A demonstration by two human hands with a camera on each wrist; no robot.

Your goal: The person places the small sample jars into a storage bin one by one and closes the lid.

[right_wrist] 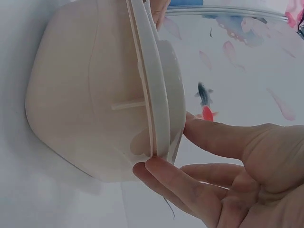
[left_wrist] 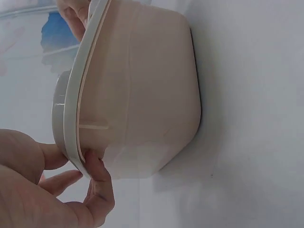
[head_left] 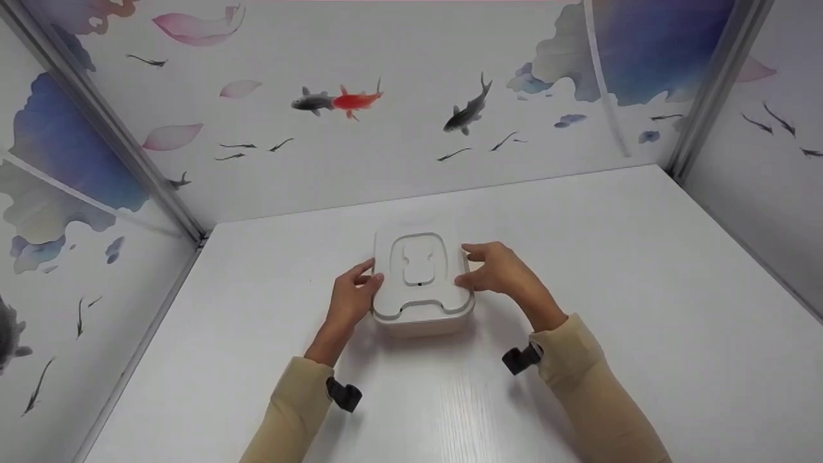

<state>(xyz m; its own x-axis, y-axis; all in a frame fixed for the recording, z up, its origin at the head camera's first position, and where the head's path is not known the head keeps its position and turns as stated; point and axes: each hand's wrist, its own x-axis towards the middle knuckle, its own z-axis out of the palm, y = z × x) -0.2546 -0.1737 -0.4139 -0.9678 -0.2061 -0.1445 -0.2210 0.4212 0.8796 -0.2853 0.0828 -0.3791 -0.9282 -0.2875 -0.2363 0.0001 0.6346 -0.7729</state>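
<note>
A box-shaped plastic container (head_left: 424, 329) stands on the white table, its body a pale, pinkish beige. On it sits a white lid (head_left: 418, 294) with a raised rounded panel in the middle and a notch at the near edge. My left hand (head_left: 350, 299) pinches the lid's left edge, thumb on top and a finger bent under the rim (left_wrist: 78, 95). At the opposite edge my right hand (head_left: 505, 270) does the same, thumb on the lid's top and fingertips at the underside of the rim (right_wrist: 159, 90). The container's inside is hidden.
White panels printed with fish and petals (head_left: 334, 101) close off the back and both sides of the table (head_left: 424, 411), with metal corner posts (head_left: 717, 90). A small black wrist camera (head_left: 344, 394) is strapped at each cuff.
</note>
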